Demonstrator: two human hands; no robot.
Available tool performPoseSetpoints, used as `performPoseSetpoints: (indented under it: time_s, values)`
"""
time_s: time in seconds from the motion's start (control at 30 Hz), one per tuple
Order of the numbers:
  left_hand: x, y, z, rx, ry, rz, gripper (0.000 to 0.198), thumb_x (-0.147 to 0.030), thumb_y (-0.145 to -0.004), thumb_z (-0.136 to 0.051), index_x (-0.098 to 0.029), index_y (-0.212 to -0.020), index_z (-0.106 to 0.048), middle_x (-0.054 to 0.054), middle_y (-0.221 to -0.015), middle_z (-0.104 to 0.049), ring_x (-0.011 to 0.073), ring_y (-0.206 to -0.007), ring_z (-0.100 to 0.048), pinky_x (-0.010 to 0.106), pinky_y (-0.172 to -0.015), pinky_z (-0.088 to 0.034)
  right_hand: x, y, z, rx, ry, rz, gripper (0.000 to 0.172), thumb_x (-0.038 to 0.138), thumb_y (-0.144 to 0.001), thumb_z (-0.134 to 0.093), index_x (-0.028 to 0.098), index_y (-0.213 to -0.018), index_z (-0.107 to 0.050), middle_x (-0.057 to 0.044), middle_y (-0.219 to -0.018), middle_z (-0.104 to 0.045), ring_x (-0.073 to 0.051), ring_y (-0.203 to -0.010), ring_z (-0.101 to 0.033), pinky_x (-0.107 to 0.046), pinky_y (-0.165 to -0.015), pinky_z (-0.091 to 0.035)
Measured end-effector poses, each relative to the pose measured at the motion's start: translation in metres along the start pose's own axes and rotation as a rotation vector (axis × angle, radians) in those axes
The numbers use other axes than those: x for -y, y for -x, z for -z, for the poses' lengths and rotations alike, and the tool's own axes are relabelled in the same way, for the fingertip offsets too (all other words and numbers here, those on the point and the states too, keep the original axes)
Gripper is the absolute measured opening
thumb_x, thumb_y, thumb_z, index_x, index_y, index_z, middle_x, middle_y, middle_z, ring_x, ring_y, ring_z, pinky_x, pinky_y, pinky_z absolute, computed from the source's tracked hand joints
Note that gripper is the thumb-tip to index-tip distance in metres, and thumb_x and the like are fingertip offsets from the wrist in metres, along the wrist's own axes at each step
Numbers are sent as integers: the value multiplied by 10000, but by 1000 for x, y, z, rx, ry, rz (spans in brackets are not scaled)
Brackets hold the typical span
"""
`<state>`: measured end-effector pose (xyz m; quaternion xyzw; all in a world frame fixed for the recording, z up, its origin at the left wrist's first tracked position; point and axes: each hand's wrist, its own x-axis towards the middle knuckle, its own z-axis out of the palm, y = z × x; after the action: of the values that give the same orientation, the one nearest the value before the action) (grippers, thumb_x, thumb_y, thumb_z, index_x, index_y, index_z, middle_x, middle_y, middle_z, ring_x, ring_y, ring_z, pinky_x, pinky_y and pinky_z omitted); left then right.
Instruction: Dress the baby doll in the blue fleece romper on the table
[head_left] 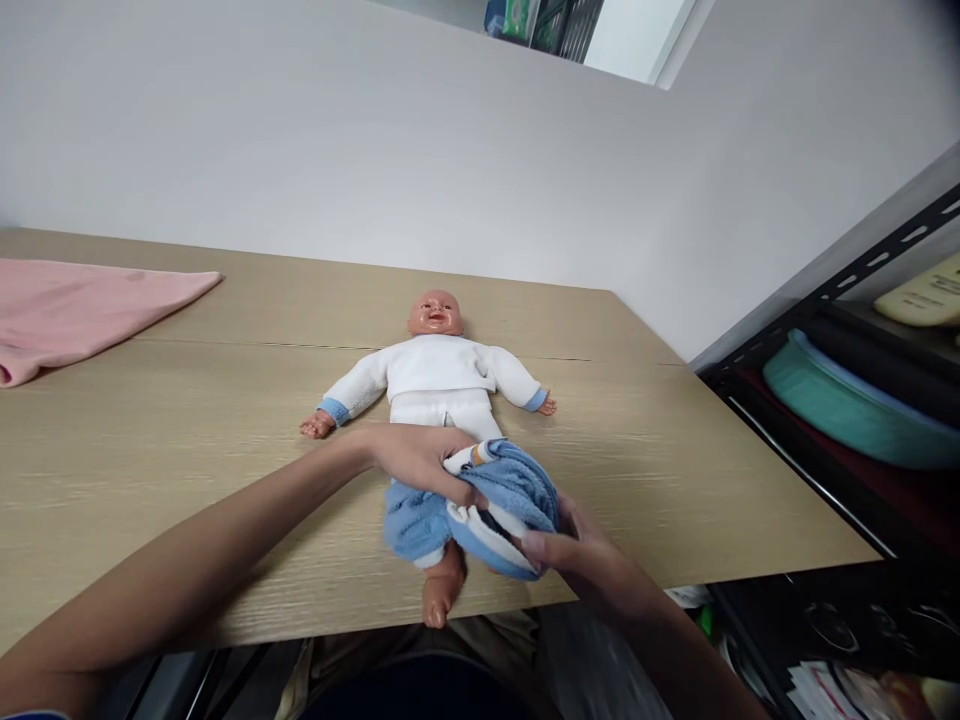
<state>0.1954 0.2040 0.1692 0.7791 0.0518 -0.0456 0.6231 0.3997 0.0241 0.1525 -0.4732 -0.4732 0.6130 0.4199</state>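
Observation:
A baby doll [436, 312] lies on its back on the table in a white top [431, 365] with blue cuffs, arms spread. Blue terry doll pants [517, 485] with white trim are around its lower legs. One bare foot [442, 588] sticks out of a leg opening near the table's front edge; the other foot is hidden in the bunched cloth. My left hand [427, 460] reaches across the doll's legs, its thumb and fingers closed on the waistband. My right hand [574, 545] grips the right side of the pants, thumb in front, fingers mostly behind the fabric.
The wooden table [247, 430] runs back to a white wall [337, 150]. At the far left lies a pink cloth [90, 305]. A dark shelf rack stands on the right, holding a teal basin [855, 405] and a pale yellow bottle [922, 292].

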Motion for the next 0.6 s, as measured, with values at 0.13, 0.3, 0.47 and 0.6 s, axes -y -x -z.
performPoseSetpoints:
  time_s: [0.13,0.3,0.47,0.6]
  values:
    - [-6,-2,-8,-49,-148,27,176,-224,-849,-716,-183,-1020,-704,4,-985,-744,196,-914,-680,279,-826,-541,0,1,-9,-255,344,25,463,432,-880,-794,288,-1285,-622,-23,-1140,-766,-242,-1009,-744,-359,-860,-590]
    - [-10,-6,-20,-155,-222,74,315,-190,-796,-727,-196,-1108,-683,-3,-1048,-751,199,-933,-681,281,-812,-514,-5,-4,-12,-537,867,131,240,272,-852,-647,266,-1092,-637,10,-878,-711,-240,-814,-703,-352,-760,-518]
    - [-9,-7,-24,-198,-285,152,308,-225,-825,-743,-197,-1130,-709,16,-1075,-790,233,-976,-722,289,-790,-520,0,-3,-9,-526,1016,102,255,285,-860,-597,251,-1096,-689,-64,-1047,-760,-293,-936,-731,-376,-793,-502]
    - [-14,-9,-31,-243,-443,238,208,-222,-857,-741,-205,-1064,-725,23,-1030,-810,241,-947,-753,287,-762,-510,8,7,-13,-297,841,-21,275,276,-910,-593,258,-1166,-691,-23,-963,-785,-258,-880,-746,-350,-788,-523]
